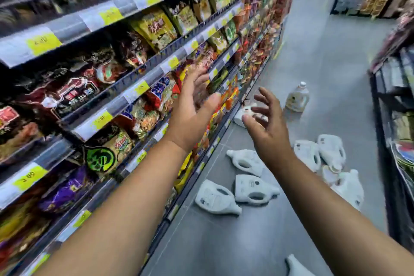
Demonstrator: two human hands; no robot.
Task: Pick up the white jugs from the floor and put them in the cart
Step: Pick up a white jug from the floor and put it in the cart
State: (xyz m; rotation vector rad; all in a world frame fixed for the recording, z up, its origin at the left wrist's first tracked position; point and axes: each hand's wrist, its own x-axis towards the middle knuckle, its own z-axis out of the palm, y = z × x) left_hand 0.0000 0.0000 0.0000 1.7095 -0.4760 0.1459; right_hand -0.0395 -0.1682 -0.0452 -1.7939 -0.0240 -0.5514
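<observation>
Down on the grey floor (pixel 313 63), many white jugs (pixel 255 189) lie tipped on their sides. Each jug is plain white, with a big hole for a handle and a thin neck. Two jugs lie just beside each other, close to the bottom of the shelves (pixel 125 94). One more lies a little past them. A heap of jugs sits nearer the dark rack (pixel 389 101) on the right, and these press against each other. Another white jug peeks out behind the right hand (pixel 266 125), next to the foot of the shelves. A bit of one more jug shows at the very bottom edge. Farther down the aisle a bottle (pixel 296 98) stands up straight. It looks pale brown with a white cap.

Both arms reach forward, up above the jugs. The left hand (pixel 192 116) has its fingers spread wide and holds nothing. It is in front of the snack bags (pixel 154 27) on the shelves. The right hand has its fingers spread and a little bent, and it holds nothing too.

The shelves run along the left side, with yellow price tags (pixel 43 40) on their edges. The dark rack stands along the right side. Between them the floor makes a long open path. The jugs fill the middle part of the path. Bare floor shows near the person and far down the aisle.
</observation>
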